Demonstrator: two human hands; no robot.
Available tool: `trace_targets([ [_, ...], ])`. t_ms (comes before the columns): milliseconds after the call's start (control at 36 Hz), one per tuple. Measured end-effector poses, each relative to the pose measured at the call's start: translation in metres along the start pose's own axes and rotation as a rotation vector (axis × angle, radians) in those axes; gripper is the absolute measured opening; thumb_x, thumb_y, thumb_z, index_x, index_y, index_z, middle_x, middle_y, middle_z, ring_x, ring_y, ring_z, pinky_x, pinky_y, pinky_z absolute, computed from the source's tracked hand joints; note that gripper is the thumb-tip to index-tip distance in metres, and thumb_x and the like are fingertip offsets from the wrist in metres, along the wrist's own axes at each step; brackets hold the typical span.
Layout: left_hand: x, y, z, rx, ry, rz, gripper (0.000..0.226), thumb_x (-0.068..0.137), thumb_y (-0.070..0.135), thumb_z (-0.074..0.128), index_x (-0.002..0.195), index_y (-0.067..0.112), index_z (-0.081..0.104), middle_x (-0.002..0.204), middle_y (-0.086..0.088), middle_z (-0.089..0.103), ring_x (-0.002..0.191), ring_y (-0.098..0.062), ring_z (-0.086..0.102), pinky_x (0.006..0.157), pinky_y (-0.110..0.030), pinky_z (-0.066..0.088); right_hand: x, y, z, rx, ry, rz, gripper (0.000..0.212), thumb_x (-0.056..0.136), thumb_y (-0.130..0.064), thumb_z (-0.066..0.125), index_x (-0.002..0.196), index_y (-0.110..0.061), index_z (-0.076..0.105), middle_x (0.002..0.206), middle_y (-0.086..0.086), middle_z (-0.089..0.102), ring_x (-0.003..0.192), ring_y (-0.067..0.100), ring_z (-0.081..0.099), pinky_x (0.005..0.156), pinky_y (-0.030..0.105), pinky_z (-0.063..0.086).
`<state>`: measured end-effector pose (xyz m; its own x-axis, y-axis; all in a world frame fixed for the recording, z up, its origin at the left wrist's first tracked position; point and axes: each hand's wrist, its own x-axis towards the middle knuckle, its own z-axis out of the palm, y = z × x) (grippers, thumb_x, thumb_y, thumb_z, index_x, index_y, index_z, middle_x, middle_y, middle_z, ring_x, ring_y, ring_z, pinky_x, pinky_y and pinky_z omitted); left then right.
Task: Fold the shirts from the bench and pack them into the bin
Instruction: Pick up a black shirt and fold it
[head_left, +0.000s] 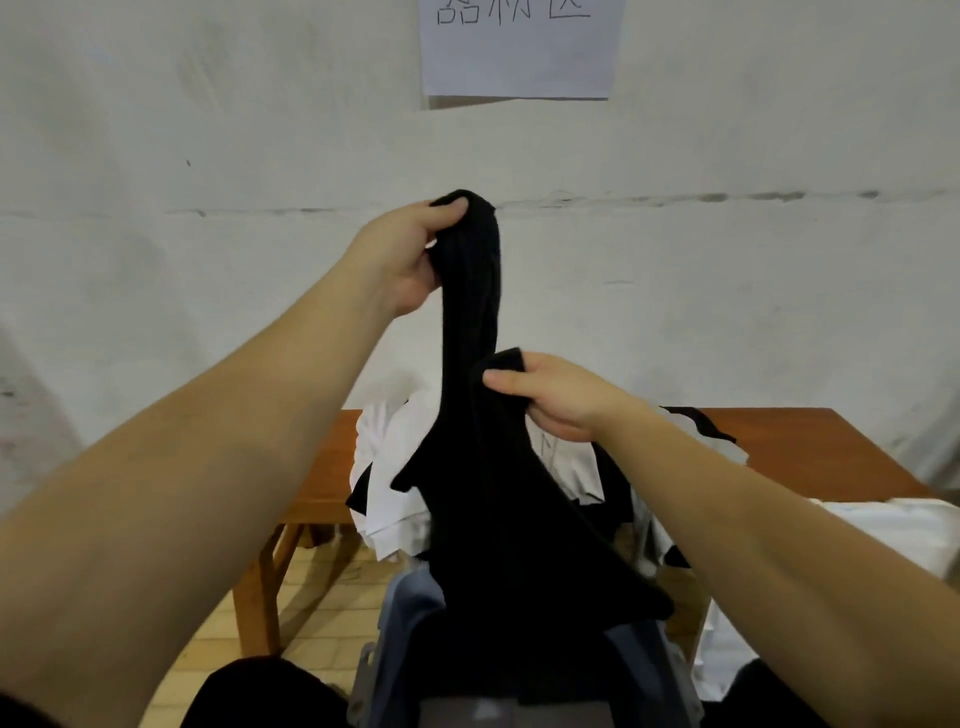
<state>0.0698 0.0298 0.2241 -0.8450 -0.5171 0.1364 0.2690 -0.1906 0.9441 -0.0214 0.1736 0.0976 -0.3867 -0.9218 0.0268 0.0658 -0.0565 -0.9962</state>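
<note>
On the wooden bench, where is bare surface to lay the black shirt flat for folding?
Bare wood shows at the bench's left end, left of the white shirts, and at the far right end beyond the pile. The middle is crowded with white and black clothes. Both the left hand and right hand grip the black shirt.

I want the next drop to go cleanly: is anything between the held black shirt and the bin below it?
Nothing visible. The left hand and right hand hold the black shirt up, and its lower end hangs straight over the bin. The bin's inside looks dark; its contents are unclear.
</note>
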Motion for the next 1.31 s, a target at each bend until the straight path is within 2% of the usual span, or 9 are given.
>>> trace_targets([
  [111, 0.004, -0.023, -0.003, -0.002, 0.011, -0.04, 0.019, 0.096, 0.01, 0.058, 0.111, 0.001, 0.064, 0.09, -0.007, 0.072, 0.086, -0.022, 0.069, 0.076, -0.032, 0.059, -0.008, 0.007, 0.003, 0.028, 0.01, 0.023, 0.016, 0.097, -0.013, 0.056, 0.109, -0.008, 0.066, 0.104, 0.004, 0.075, 0.103, 0.018, 0.069, 0.09, 0.028, 0.053],
  [194, 0.004, -0.038, -0.011, 0.014, -0.002, -0.044, 0.035, 0.097, 0.022, 0.059, 0.123, -0.002, 0.061, 0.108, -0.012, 0.067, 0.097, -0.027, 0.067, 0.093, -0.038, 0.055, -0.013, 0.005, -0.001, 0.105, 0.059, -0.035, 0.018, 0.098, -0.013, 0.053, 0.111, -0.005, 0.064, 0.104, 0.007, 0.075, 0.103, 0.021, 0.069, 0.089, 0.03, 0.055],
  [333, -0.008, -0.08, -0.026, 0.283, -0.167, -0.208, 0.049, 0.094, 0.055, 0.052, 0.114, 0.013, 0.066, 0.107, -0.009, 0.061, 0.104, -0.034, 0.059, 0.108, -0.052, 0.042, -0.015, -0.003, -0.014, 0.218, 0.127, -0.135, 0.028, 0.099, -0.017, 0.049, 0.123, -0.006, 0.061, 0.12, 0.011, 0.069, 0.115, 0.026, 0.064, 0.1, 0.038, 0.051],
  [500, -0.028, -0.135, -0.051, 0.46, -0.363, -0.36, 0.075, 0.081, 0.067, 0.061, 0.135, 0.017, 0.051, 0.131, -0.004, 0.062, 0.113, -0.02, 0.065, 0.1, -0.038, 0.048, -0.014, -0.008, -0.025, 0.289, 0.174, -0.162, 0.036, 0.099, -0.025, 0.051, 0.129, -0.006, 0.059, 0.128, 0.014, 0.065, 0.121, 0.029, 0.061, 0.102, 0.042, 0.047],
  [667, -0.039, -0.152, -0.063, 0.609, -0.37, -0.288, 0.031, 0.091, 0.015, 0.066, 0.122, 0.013, 0.063, 0.116, -0.006, 0.071, 0.107, -0.02, 0.067, 0.091, -0.029, 0.05, -0.016, -0.012, -0.027, 0.3, 0.194, -0.168, 0.04, 0.1, -0.026, 0.05, 0.134, -0.006, 0.056, 0.135, 0.015, 0.06, 0.127, 0.03, 0.056, 0.109, 0.046, 0.042],
  [861, -0.041, -0.141, -0.079, 0.841, -0.196, -0.198, 0.011, 0.09, 0.024, 0.068, 0.095, 0.016, 0.074, 0.093, 0.001, 0.071, 0.089, -0.013, 0.063, 0.075, -0.021, 0.04, -0.025, -0.021, -0.042, 0.415, 0.252, -0.181, 0.042, 0.101, -0.024, 0.049, 0.138, -0.003, 0.052, 0.135, 0.016, 0.06, 0.125, 0.03, 0.058, 0.103, 0.042, 0.049],
  [1083, -0.036, -0.114, -0.102, 0.446, -0.018, -0.186, 0.027, 0.089, 0.024, 0.068, 0.109, 0.008, 0.073, 0.108, -0.007, 0.074, 0.109, -0.026, 0.066, 0.098, -0.038, 0.047, -0.042, -0.024, -0.072, 0.273, 0.386, -0.14, 0.032, 0.101, -0.026, 0.05, 0.127, -0.01, 0.06, 0.123, 0.009, 0.069, 0.115, 0.023, 0.066, 0.084, 0.033, 0.057],
  [1194, -0.038, -0.097, -0.099, 0.259, 0.058, -0.152, 0.026, 0.095, 0.021, 0.059, 0.113, 0.005, 0.068, 0.107, -0.004, 0.074, 0.099, -0.018, 0.07, 0.072, -0.023, 0.052, -0.05, -0.023, -0.095, 0.068, 0.522, -0.021, 0.021, 0.098, -0.026, 0.059, 0.114, -0.015, 0.065, 0.106, 0.002, 0.073, 0.104, 0.021, 0.068, 0.083, 0.038, 0.056],
  [1306, -0.035, -0.08, -0.104, 0.16, 0.165, -0.163, 0.024, 0.094, 0.026, 0.062, 0.108, 0.008, 0.067, 0.101, -0.003, 0.073, 0.092, -0.018, 0.069, 0.072, -0.028, 0.052, -0.064, -0.022, -0.119, -0.045, 0.625, 0.054, 0.018, 0.094, -0.029, 0.066, 0.107, -0.018, 0.069, 0.096, -0.001, 0.074, 0.096, 0.021, 0.068, 0.087, 0.043, 0.054],
])
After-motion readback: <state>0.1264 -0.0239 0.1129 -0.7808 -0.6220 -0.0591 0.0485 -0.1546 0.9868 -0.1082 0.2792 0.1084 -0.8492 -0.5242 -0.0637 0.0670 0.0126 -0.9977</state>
